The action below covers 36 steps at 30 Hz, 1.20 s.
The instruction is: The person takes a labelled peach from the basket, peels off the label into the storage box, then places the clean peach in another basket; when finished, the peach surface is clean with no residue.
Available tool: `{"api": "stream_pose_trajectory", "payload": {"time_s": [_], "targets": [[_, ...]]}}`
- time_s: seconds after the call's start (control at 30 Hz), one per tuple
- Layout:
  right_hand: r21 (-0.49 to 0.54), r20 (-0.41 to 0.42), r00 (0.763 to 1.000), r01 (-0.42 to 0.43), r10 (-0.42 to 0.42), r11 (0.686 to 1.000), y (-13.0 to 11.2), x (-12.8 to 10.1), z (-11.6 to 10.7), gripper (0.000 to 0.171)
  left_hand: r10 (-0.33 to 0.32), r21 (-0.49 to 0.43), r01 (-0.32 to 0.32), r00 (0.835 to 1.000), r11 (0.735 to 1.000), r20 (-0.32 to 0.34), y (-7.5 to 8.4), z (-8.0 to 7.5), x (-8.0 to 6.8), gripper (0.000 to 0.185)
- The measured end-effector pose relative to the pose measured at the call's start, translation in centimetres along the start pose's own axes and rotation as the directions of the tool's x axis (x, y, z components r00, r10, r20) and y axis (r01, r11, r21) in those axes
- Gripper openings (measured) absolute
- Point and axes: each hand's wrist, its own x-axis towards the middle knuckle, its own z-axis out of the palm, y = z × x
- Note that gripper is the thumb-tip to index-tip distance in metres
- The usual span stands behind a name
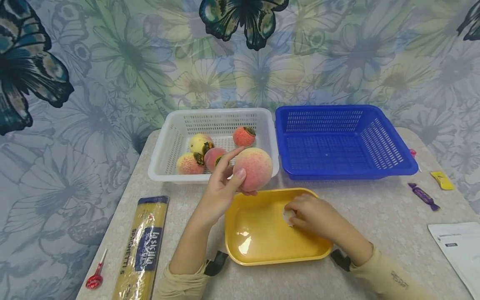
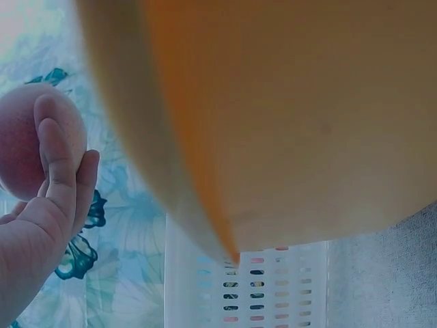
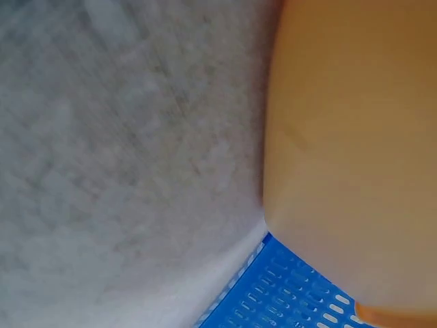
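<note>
A pale bench (image 1: 178, 216) is backed by a wall (image 1: 131, 75) patterned with flowers and butterflies. A peach (image 1: 254, 168) is held aloft by the left hand (image 1: 221, 183), the grip curled around one side of it, near the white basket (image 1: 187, 178) and yellow tray (image 1: 258, 233). Over the tray, a small whitish object (image 1: 287, 216), partly hidden, is pinched by the right hand (image 1: 309, 214) between thumb and fingers.

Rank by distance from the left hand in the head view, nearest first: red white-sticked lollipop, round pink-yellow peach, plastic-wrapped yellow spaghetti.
1. Peach, held in the left hand.
2. Spaghetti, left of the hand.
3. Lollipop, farther left.
</note>
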Motion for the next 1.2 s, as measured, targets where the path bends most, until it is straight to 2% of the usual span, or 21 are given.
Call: {"api": "stream_pose_trajectory", "payload": {"time_s": [0.13, 0.23, 0.47, 0.63, 1.03, 1.2], "targets": [[-0.043, 0.014, 0.999, -0.049, 0.050, 0.998, -0.2, 0.1, 0.2, 0.020, -0.005, -0.009, 0.005, 1.000, 1.000, 0.010, 0.0, 0.1, 0.1, 0.050], [-0.040, 0.036, 0.997, -0.065, 0.066, 0.997, -0.2, 0.2, 0.4, 0.020, -0.013, -0.002, 0.013, 1.000, 1.000, 0.012, 0.0, 0.2, 0.1, 0.050], [0.047, 0.025, 1.000, 0.005, -0.006, 0.999, 0.2, 0.7, 0.9, 0.019, -0.014, 0.005, 0.014, 1.000, 1.000, 0.014, 0.0, 0.3, 0.1, 0.049], [0.010, 0.024, 0.999, 0.042, -0.042, 0.999, 0.3, 0.6, 1.3, 0.018, -0.011, -0.001, 0.011, 1.000, 1.000, 0.022, 0.0, 0.3, 0.1, 0.050], [-0.028, 0.043, 0.999, 0.017, -0.016, 0.999, 0.0, 0.5, 1.8, 0.019, -0.018, 0.004, 0.018, 1.000, 1.000, 0.025, -0.1, 0.3, 0.1, 0.050], [-0.029, 0.058, 0.998, 0.032, -0.030, 0.999, 0.0, 0.5, 1.8, 0.017, -0.018, 0.001, 0.018, 1.000, 1.000, 0.025, -0.1, 0.3, 0.2, 0.050]]}}
